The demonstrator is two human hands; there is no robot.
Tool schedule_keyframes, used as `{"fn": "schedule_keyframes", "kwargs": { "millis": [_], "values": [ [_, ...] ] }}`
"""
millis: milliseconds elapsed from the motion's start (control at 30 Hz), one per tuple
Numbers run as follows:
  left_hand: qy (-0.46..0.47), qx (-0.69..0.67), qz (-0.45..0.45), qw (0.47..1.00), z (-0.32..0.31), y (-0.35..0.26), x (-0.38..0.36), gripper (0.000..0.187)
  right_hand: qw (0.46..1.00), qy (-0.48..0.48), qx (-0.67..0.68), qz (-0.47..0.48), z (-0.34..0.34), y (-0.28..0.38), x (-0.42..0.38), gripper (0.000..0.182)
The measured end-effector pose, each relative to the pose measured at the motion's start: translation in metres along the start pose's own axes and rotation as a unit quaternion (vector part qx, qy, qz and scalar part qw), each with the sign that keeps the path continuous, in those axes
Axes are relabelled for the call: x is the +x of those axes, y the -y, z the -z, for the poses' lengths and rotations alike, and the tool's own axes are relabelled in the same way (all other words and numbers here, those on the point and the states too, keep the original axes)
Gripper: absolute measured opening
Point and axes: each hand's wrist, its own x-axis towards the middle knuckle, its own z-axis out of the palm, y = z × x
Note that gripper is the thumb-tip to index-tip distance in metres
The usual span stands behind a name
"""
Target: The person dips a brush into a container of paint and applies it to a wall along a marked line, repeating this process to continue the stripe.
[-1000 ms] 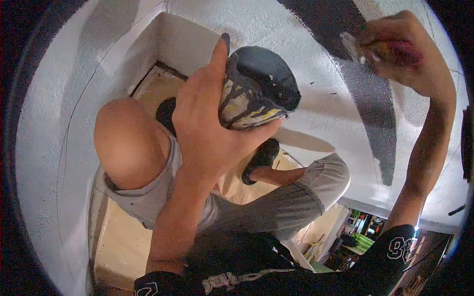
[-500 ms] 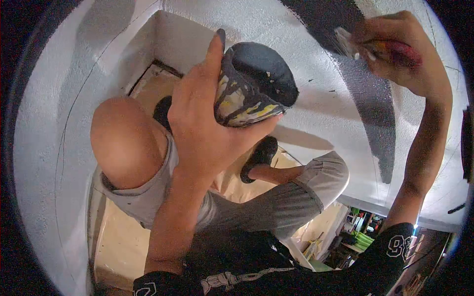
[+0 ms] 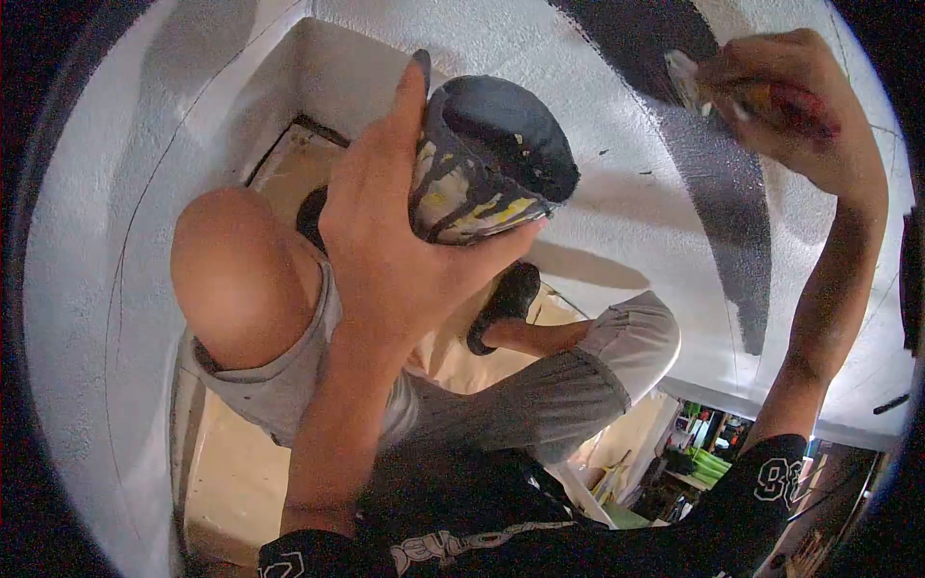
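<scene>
My left hand (image 3: 385,212) is wrapped round a paint-smeared cup (image 3: 467,197), its thumb and fingers on either side. Dark paint coats the inside of the cup, and black, white and yellow streaks run down its outside. At the upper right, my right hand (image 3: 800,106) is closed round a brush (image 3: 756,96) with a reddish and yellow handle. The brush is blurred, and its pale end lies at the dark painted band (image 3: 718,193) on the white wall (image 3: 617,222). Whether its bristles touch the wall cannot be made out.
Thin curved lines mark the white wall on both sides. My bent knees (image 3: 236,279) are below the cup, above a tan covered floor (image 3: 231,482). Shelves with green items (image 3: 708,467) show at the lower right. A pale boxy ledge (image 3: 347,77) juts out at the upper left.
My right hand and the brush have shifted slightly to the right. The cup in my left hand has moved a little up and left.
</scene>
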Motion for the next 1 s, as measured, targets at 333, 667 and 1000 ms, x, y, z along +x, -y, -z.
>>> {"fn": "schedule_keyframes", "kwargs": {
  "millis": [333,667,1000],
  "values": [
    [-0.002,-0.023,0.014,1.000,-0.005,0.000,-0.001,0.099,0.993,0.015,0.085,0.085,-0.009,0.005,0.012,0.035],
    [-0.009,-0.037,0.004,0.999,-0.008,0.004,-0.001,0.101,0.994,-0.096,-0.020,0.043,-0.023,-0.011,-0.029,0.032],
    [-0.012,-0.032,-0.001,0.999,-0.006,0.004,-0.001,0.101,0.998,0.059,0.013,0.031,-0.010,-0.008,-0.022,0.040]
  ]
}}
